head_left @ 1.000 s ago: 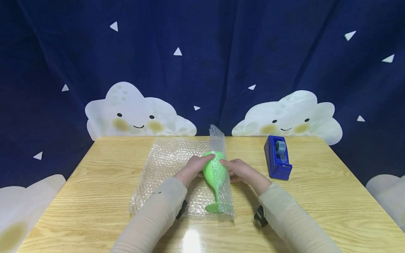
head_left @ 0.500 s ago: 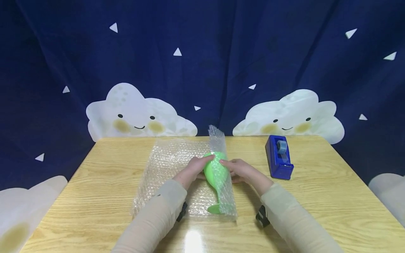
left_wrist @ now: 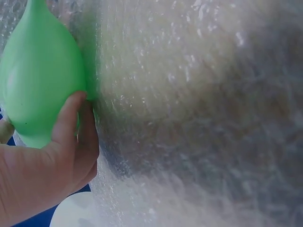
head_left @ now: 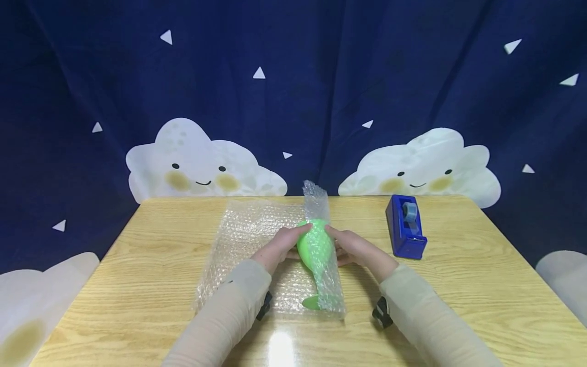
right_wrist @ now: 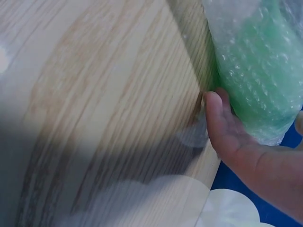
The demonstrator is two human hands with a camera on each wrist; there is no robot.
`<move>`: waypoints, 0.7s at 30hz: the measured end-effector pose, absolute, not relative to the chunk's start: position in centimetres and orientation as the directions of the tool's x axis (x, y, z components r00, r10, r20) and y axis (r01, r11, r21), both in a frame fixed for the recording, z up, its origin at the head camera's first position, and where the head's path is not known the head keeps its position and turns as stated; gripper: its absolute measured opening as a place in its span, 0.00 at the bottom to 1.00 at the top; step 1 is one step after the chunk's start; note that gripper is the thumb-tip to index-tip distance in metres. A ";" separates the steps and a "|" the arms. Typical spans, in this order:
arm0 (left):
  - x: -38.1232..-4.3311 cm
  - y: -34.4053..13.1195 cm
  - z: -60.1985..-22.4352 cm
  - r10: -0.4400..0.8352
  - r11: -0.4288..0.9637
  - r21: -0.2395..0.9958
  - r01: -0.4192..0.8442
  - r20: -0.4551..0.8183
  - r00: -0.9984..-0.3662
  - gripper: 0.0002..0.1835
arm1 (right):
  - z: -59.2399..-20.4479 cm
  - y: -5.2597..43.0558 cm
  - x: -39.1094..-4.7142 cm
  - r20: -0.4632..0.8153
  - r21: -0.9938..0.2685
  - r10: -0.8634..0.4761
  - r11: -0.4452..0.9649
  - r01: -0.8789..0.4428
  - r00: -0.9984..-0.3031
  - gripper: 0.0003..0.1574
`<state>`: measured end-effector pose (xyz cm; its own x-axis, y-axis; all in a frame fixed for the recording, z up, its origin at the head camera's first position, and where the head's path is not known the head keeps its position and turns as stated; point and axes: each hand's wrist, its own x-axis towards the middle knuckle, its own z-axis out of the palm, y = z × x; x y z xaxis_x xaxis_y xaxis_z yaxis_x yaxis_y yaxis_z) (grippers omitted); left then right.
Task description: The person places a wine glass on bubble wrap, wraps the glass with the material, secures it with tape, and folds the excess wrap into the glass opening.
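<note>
A bright green goblet [head_left: 304,251] lies on its side on a sheet of bubble wrap [head_left: 249,224], its foot towards me. The sheet's right edge is folded over the goblet's right half. My left hand [head_left: 281,243] holds the bare left side of the bowl, thumb on top and fingers down its side, as the left wrist view confirms. On the other side my right hand [head_left: 354,245] holds the bowl through the folded wrap, thumb on top. In the right wrist view its fingers [right_wrist: 214,111] run along the wrapped side, close to the table. The goblet's underside is hidden.
A blue tape dispenser [head_left: 406,229] with a roll of clear tape stands at the back right of the wooden table [head_left: 458,275]. Behind the table hangs a dark blue curtain [head_left: 293,102] with clouds and white triangles. The bubble wrap spreads flat to the left.
The goblet and folded wrap have shifted slightly right, covering a little more of the foot. My right thumb has moved up and right towards the bowl's edge. The left hand keeps its hold.
</note>
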<state>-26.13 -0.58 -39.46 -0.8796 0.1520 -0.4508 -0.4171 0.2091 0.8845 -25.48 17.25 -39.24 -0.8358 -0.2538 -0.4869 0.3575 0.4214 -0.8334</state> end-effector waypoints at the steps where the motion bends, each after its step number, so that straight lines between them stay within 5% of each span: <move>1: -26.1 -0.6 -39.4 0.156 0.207 0.885 -0.418 -0.451 -0.879 0.35 | -39.2 17.2 -25.4 -0.485 -0.835 -0.258 0.422 0.354 -0.836 0.43; 21: -25.9 -1.1 -39.9 0.141 0.195 0.877 -0.439 -0.468 -0.873 0.33 | -39.1 17.0 -25.2 -0.490 -0.820 -0.242 0.455 0.348 -0.838 0.42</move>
